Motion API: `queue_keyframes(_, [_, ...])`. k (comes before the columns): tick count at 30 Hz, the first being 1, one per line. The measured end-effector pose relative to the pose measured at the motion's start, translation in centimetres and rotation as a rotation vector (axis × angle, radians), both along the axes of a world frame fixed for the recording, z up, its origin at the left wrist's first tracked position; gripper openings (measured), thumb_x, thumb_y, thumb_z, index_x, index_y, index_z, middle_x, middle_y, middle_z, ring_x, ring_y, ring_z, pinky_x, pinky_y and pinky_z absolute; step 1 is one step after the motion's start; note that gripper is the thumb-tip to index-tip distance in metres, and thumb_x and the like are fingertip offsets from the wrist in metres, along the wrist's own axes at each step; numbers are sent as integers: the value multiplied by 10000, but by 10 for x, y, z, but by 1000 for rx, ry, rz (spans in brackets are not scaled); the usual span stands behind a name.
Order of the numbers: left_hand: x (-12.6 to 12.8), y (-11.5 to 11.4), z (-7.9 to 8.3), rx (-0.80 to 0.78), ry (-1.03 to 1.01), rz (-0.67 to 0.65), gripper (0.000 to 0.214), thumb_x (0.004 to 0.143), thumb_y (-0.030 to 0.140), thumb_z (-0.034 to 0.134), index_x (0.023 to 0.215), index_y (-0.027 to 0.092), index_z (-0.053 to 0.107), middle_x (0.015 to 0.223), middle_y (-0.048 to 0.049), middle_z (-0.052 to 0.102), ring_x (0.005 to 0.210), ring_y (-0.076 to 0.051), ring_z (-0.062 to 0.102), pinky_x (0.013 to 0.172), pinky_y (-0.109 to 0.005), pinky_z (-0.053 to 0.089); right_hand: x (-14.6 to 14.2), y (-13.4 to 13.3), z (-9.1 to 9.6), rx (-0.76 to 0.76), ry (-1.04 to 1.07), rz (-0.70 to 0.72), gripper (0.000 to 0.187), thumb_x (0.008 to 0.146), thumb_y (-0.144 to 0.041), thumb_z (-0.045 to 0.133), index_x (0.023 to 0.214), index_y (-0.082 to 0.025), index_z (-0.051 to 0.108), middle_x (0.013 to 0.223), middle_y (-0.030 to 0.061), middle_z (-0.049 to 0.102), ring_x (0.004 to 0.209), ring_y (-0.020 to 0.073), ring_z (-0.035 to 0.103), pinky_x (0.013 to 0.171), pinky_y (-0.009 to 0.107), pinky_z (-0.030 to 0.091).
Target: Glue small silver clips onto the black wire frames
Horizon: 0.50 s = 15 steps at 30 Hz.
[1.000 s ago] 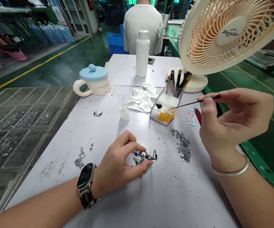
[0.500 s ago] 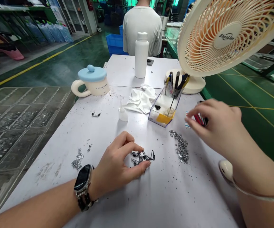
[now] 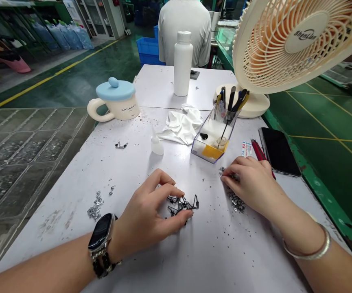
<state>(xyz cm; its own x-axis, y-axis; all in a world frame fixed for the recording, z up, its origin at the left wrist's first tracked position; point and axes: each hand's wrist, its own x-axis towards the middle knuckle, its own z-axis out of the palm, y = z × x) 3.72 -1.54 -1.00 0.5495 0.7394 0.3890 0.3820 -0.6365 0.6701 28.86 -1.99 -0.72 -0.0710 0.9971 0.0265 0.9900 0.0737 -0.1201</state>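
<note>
My left hand [image 3: 151, 203] rests on the white table with its thumb and index finger curled around a cluster of small black and silver metal clips [image 3: 180, 205]. The fingertips touch the cluster's edges. To the right, my right hand [image 3: 250, 181] reaches down over a pile of tiny silver metal pieces [image 3: 237, 203]. Its thumb and fingers are closed together at the pile's upper end; whatever is between the tips is too small to tell. A smaller group of silver pieces [image 3: 95, 207] lies left of my left wrist. One separate clip [image 3: 121, 145] sits farther back.
Behind my hands stand a small squeeze bottle [image 3: 156, 146], crumpled white cloth [image 3: 182, 124], a clear pen holder [image 3: 209, 152], a lidded mug [image 3: 121, 108] and a white bottle [image 3: 183, 65]. A phone [image 3: 279, 150], red pen [image 3: 258, 150] and fan [image 3: 298, 40] are right. A person [image 3: 184, 32] is beyond.
My right hand has moved left and down from beside the red pen onto the silver pile, uncovering the phone. My left hand stays around the clips. The view has shifted slightly.
</note>
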Motion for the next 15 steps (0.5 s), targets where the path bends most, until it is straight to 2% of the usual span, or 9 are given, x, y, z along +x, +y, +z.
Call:
queue_keyframes(4, [0, -1, 1, 15, 17, 4, 196, 738, 219, 684, 875, 108, 597, 850, -63, 474, 777, -152, 500, 647, -305, 506, 5, -5, 1, -36, 40, 67, 200, 822, -318, 533, 679, -272, 665, 801, 6, 612, 804, 204, 491, 685, 373, 234])
queue_keyframes(7, [-1, 0, 0, 23, 14, 5, 200, 738, 218, 686, 880, 113, 594, 857, -63, 474, 778, -151, 497, 647, -306, 507, 14, -7, 3, -49, 70, 106, 166, 822, -349, 545, 721, -295, 666, 833, -5, 617, 800, 192, 491, 685, 375, 227])
queue_keyframes(10, [-1, 1, 0, 23, 2, 5, 196, 742, 220, 682, 883, 118, 590, 854, -59, 470, 778, -151, 493, 642, -307, 504, 21, -7, 5, -25, 106, 181, 102, 821, -304, 563, 806, -307, 664, 880, 1, 629, 834, 201, 499, 693, 386, 226])
queue_keyframes(15, [1, 0, 1, 32, 6, 6, 200, 738, 221, 685, 879, 112, 593, 845, -61, 470, 774, -153, 492, 635, -308, 504, 14, -6, 4, -50, 162, 322, 132, 845, -240, 543, 837, -304, 658, 878, -21, 657, 908, 203, 502, 752, 414, 241])
